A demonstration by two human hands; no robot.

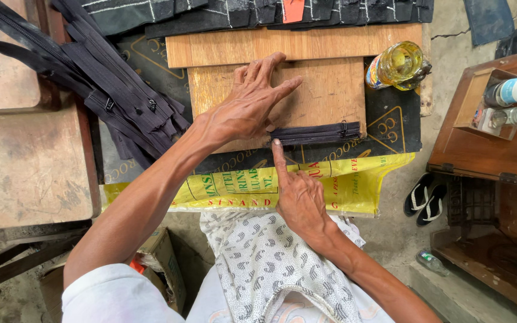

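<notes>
left hand [243,107] laid flat, open, on black zipper [315,133] | right hand [297,194] pointing 1 finger at its near end | zipper lying left-right on wooden board [324,90]

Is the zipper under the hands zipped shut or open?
Shut: the black zipper lies flat on the wooden board as one closed strip. The left hand presses its end; the right hand's forefinger touches it.
</notes>
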